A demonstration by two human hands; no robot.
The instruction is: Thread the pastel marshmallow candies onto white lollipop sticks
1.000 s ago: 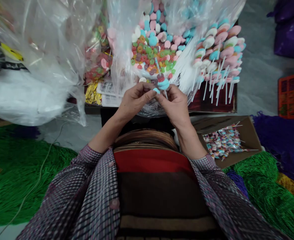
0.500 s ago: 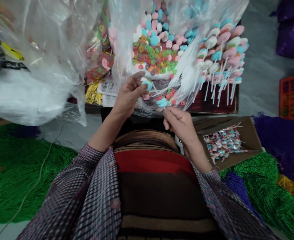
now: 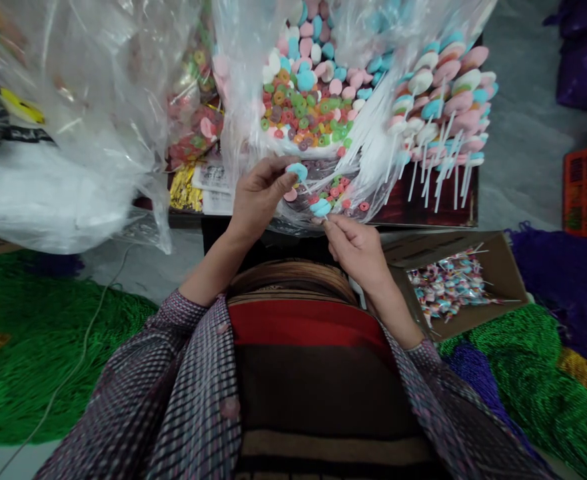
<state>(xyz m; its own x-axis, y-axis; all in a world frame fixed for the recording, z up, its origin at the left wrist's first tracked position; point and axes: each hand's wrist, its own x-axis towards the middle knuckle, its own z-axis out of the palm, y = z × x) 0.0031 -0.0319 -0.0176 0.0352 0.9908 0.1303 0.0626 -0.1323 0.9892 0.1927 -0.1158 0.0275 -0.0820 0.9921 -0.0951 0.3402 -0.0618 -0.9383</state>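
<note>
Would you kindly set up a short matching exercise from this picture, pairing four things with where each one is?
Things:
1. blue sweet
2. stick with sweets on it
3. cardboard box
4. finished lollipops

Places:
A. piled at the far right of the table
B. pinched in the left hand
C. on the floor at the person's right
D. held by the fingertips of the right hand

Pairs: 1-B, 2-D, 3-C, 4-A
</note>
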